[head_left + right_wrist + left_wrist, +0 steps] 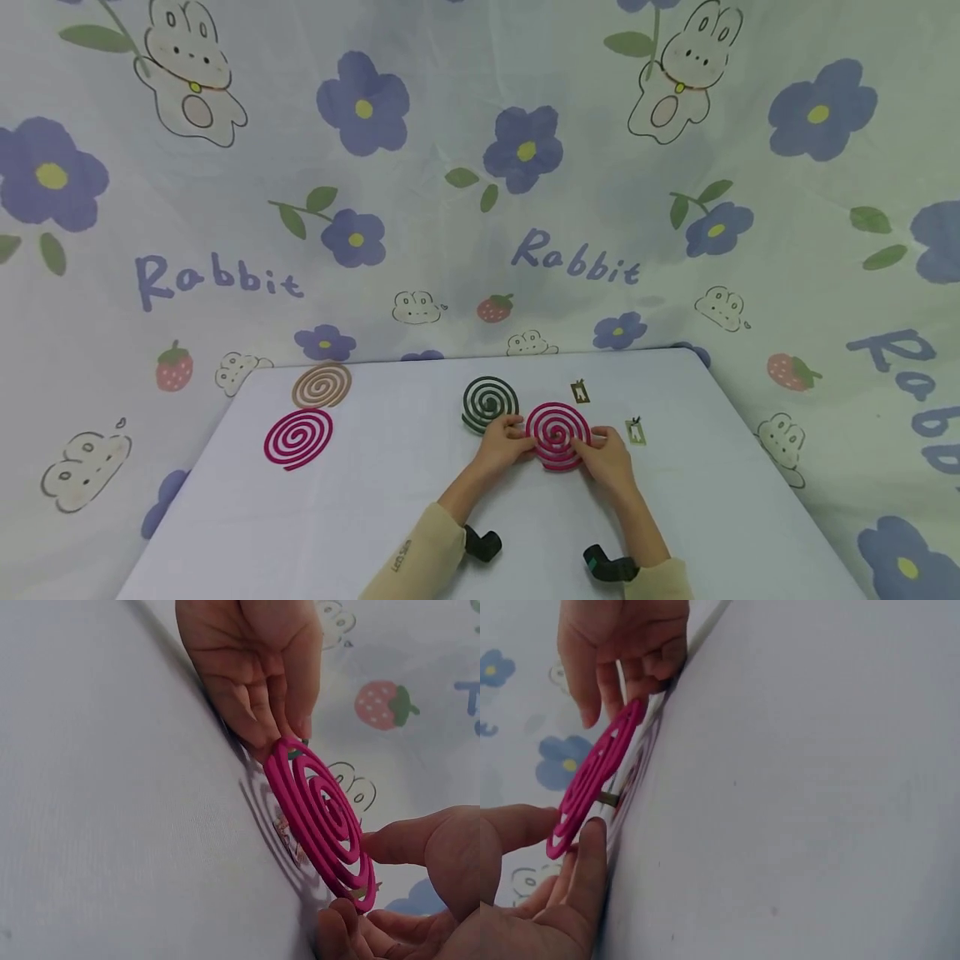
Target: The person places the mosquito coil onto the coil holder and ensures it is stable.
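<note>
Both hands hold a pink mosquito coil (558, 437) by opposite edges, raised a little above the white table with its shadow below. The left hand (504, 443) pinches the left edge; in the left wrist view its thumb (532, 827) lies on one face and the fingers on the other. The right hand (609, 462) grips the right edge, its thumb (401, 840) against the face in the right wrist view. A dark green coil (489, 403) lies just behind the left hand. Two small metal coil stands (580, 392) lie to the right, one beyond the right hand.
Another pink coil (298, 438) and a tan coil (322, 385) lie at the table's left, their edges close together. The white table (360, 533) ends at a patterned cloth backdrop (450, 167). Black wrist devices (483, 544) sit under both forearms.
</note>
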Available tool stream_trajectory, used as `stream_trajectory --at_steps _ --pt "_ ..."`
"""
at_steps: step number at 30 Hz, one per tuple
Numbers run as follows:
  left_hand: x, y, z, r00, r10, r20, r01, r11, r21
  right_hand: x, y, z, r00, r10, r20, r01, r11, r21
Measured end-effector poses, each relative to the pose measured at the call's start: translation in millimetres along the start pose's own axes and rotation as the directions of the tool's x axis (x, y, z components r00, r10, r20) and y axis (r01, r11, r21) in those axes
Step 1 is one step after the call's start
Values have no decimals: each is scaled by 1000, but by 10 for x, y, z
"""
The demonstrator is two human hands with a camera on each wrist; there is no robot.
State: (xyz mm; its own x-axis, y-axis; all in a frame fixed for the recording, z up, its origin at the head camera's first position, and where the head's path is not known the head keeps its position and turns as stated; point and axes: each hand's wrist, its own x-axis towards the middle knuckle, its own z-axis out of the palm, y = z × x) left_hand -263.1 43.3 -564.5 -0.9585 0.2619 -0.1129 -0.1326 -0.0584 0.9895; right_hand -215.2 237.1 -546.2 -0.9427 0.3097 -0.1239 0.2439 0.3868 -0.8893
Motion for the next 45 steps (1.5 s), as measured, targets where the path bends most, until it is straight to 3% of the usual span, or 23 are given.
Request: stream_trajectory --at_steps 7,12,18,28,32,45 --pt "-88 71 -104 999 3 46 -4 999 36 -70 -28 -50 1000 16 21 -17 999 38" --pt "-139 113 -200 997 7 74 -10 999 51 -70 4 -96 1000 4 28 -4 1000 7" --pt "-239 119 -344 994 35 101 -48 990 134 -104 -16 -149 999 -7 53 7 1000 1" --pt "-420 185 -593 988 23 155 -56 975 214 -254 -145 -232 994 -75 79 78 996 -34" --pt "-513 237 -686 985 18 170 -61 965 255 -326 -210 -244 991 -102 86 105 994 -26" --pt "-879 378 -1041 973 64 224 -157 890 428 -598 -405 -25 965 -186 184 192 981 -15"
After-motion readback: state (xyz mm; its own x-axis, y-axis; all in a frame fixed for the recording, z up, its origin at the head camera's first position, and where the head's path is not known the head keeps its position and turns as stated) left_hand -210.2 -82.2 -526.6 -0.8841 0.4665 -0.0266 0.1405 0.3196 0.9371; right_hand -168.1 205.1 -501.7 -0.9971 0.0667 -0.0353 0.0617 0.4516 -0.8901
